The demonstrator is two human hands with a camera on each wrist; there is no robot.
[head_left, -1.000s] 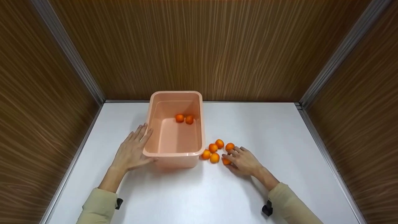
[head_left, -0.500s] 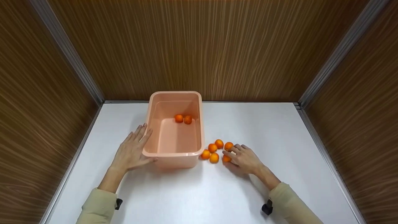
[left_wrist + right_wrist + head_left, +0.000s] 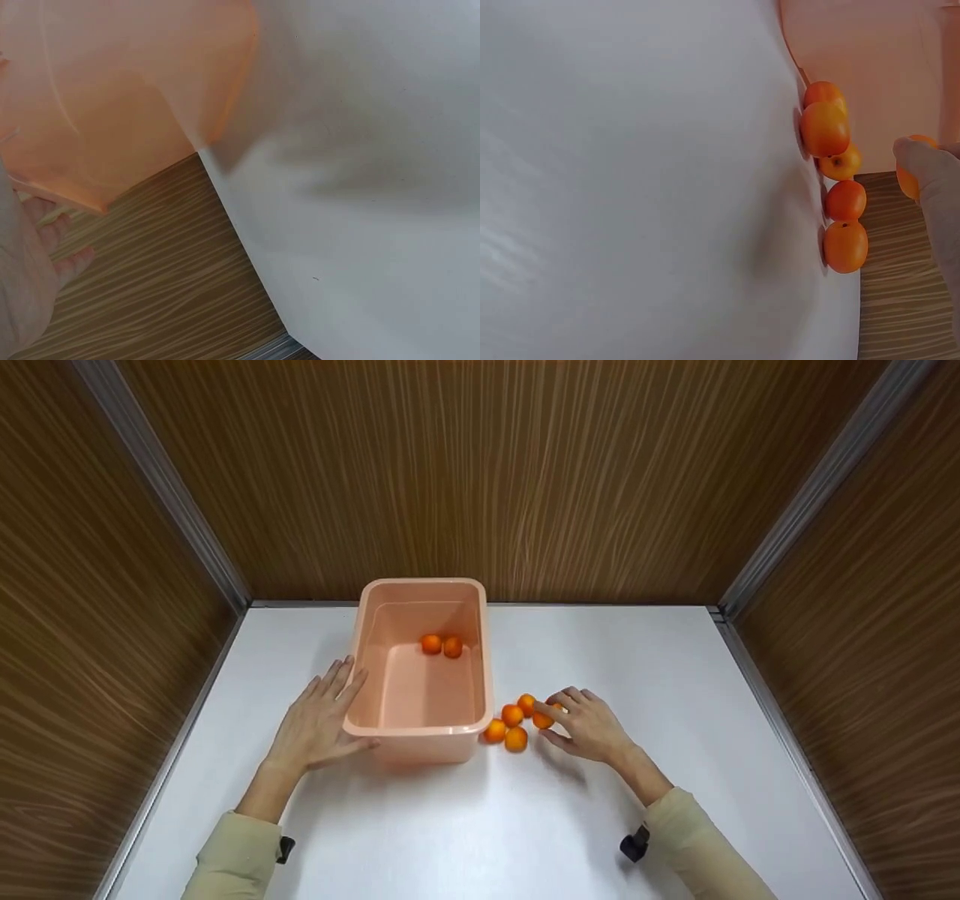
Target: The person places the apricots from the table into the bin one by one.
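Note:
A pink plastic bin stands on the white table, with two small oranges at its far end. Several more oranges lie in a cluster just right of the bin's near corner. My right hand pinches one orange at the cluster's right side; in the right wrist view this orange sits behind a fingertip, lifted clear of the table, with the loose oranges in a row. My left hand lies flat with straight fingers against the bin's left wall.
Wood-grain walls enclose the white table on three sides, with metal strips in the corners. The bin sits left of centre, near the back wall.
My right hand has closed on one orange from the cluster's right edge and raised it slightly toward the back. The left hand and the bin have stayed put.

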